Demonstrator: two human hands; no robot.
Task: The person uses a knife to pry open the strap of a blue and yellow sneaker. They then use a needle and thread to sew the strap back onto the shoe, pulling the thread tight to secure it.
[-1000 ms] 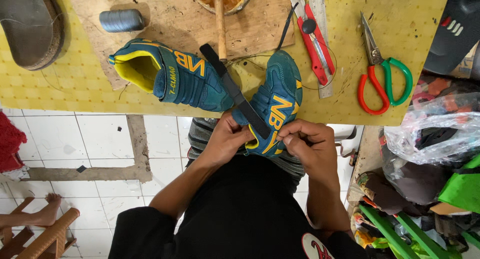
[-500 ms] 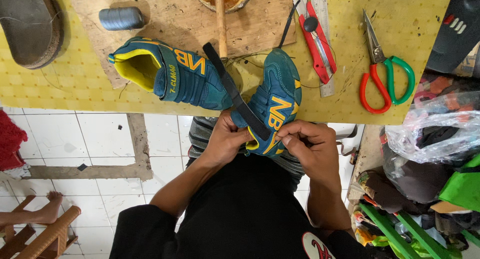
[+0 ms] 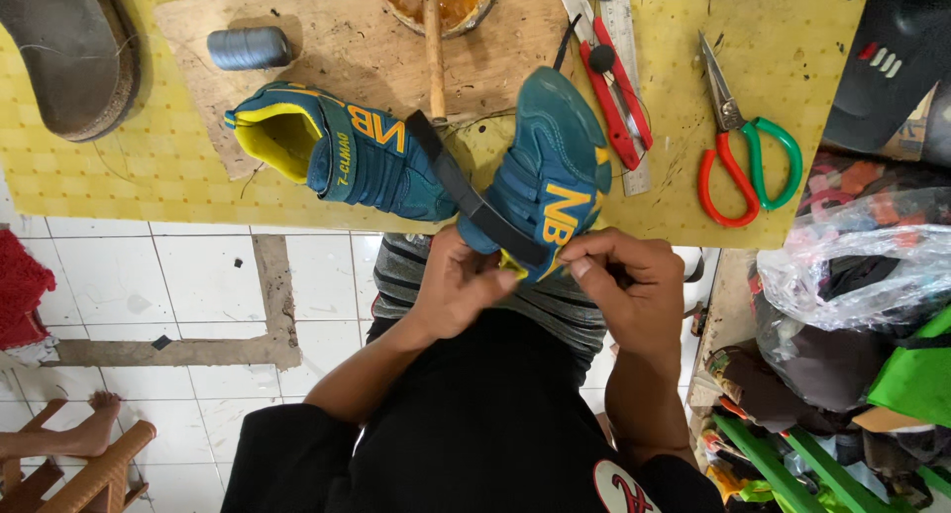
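Teal-and-yellow fabric sneaker (image 3: 545,181), heel at the bench (image 3: 119,176) edge over my lap: left hand (image 3: 461,285) and right hand (image 3: 624,280), each grip clamped on it. Heel work under way, I judge; next needs steady pinching. Matching sneaker (image 3: 337,152) lies beside.

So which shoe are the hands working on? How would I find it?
Start at the yellow table along the top. Two teal and yellow sneakers sit at its near edge, and yours is the right sneaker, tipped up with its heel hanging off the edge. Unlike the left sneaker, which lies untouched on its side, this one is pinched at the heel by the left hand and right hand.
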